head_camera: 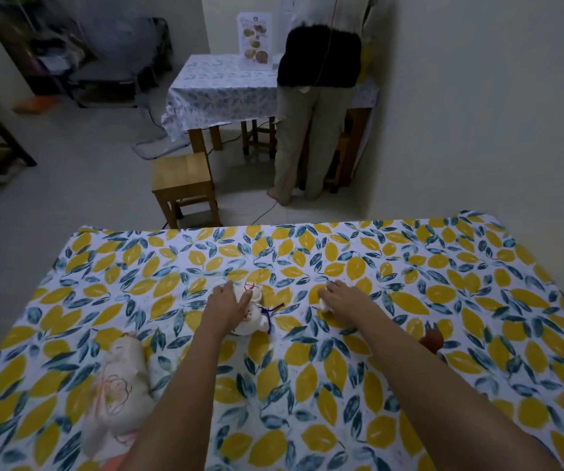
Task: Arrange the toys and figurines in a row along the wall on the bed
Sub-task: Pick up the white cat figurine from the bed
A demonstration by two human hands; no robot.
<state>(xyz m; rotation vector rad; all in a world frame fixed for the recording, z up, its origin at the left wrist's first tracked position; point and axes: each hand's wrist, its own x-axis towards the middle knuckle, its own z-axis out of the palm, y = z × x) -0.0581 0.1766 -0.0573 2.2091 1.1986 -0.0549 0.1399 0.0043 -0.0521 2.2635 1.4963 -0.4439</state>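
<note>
The bed (409, 266) carries a sheet printed with yellow lemons and blue leaves. My left hand (227, 302) lies over a white plush toy (255, 319) with red and purple threads, near the middle of the bed, fingers wrapped on it. My right hand (336, 294) covers a small white toy (325, 304), mostly hidden under the fingers. A larger white plush toy with a pink flower outline (119, 389) lies at the lower left. A small brown figurine (430, 339) sits to the right of my right forearm.
Beyond the bed's far edge a wooden stool (182, 185) stands on the floor. A person (318, 107) stands with their back to me at a cloth-covered table (219, 90). The white wall (477, 113) rises along the right.
</note>
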